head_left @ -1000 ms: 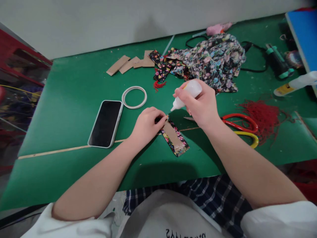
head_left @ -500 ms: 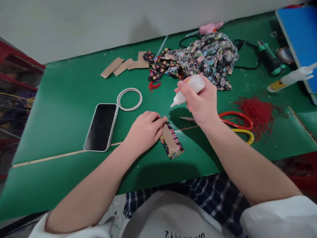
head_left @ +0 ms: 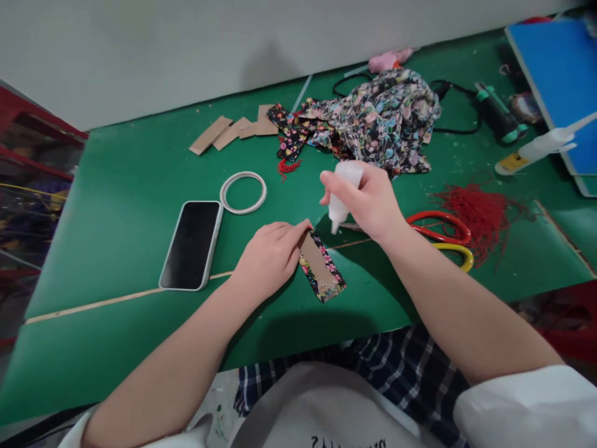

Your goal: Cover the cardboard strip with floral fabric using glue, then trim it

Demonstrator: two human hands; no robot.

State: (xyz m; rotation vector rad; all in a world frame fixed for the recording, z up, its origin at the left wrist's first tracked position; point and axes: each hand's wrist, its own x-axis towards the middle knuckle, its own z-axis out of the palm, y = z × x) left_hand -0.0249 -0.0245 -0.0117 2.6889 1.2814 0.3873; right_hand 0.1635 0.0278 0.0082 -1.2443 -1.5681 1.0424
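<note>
Fabric-wrapped card strip (head_left: 321, 267) flat on green table (head_left: 121, 186), left hand (head_left: 270, 258) fingertips pressing its top end. Right hand (head_left: 370, 202) grips glue bottle (head_left: 342, 193), nozzle down, probably just above it. Scissors (head_left: 443, 233) right, phone (head_left: 191, 244) left.

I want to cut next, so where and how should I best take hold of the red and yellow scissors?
Probably by the handle loops. The scissors lie flat on the green table, blades pointing left under the right hand, which holds the glue bottle. The red and yellow loops lie exposed on the right, so come from above on that side, clear of the red tassel threads.
</note>
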